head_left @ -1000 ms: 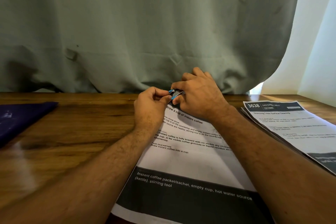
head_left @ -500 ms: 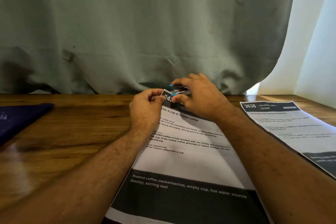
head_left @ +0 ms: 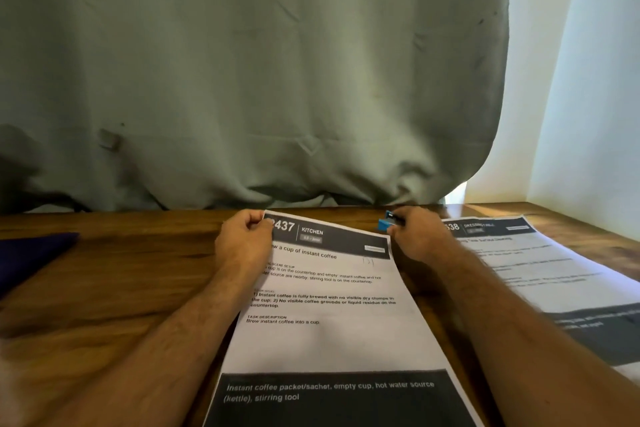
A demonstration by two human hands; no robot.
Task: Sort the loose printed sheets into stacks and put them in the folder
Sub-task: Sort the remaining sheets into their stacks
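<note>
Centrally, a printed sheet [head_left: 332,315] headed "2437 KITCHEN" is shown lying on the wooden surface [head_left: 114,291], its far left corner pinched between thumb and curled fingers of the left hand [head_left: 244,239]. A small blue binder clip [head_left: 387,221] is held in the curled fingers of the right hand [head_left: 417,234], just beside the sheet's far right corner; whether clip and paper touch cannot be told. The step in hand is judged to be the handling of the clip at the head of this sheet or stack; how many sheets lie beneath the top one cannot be seen. For the step to be done well, the corner should be kept pinned flat by the left hand, so that the paper is not dragged or creased, and the clip should be kept clear of the printed heading. A second printed sheet [head_left: 540,274], headed with a number ending "38", lies to the right, partly hidden by the right forearm and blurred. A dark blue flat object, possibly the folder [head_left: 31,256], lies at the left edge of the surface, well apart from both sheets. The paper is thin, matt and white, with dark bands at head and foot. The surface is brown wood with visible grain and a slight sheen. A grey-green curtain [head_left: 249,73], soft and creased, hangs behind.
</note>
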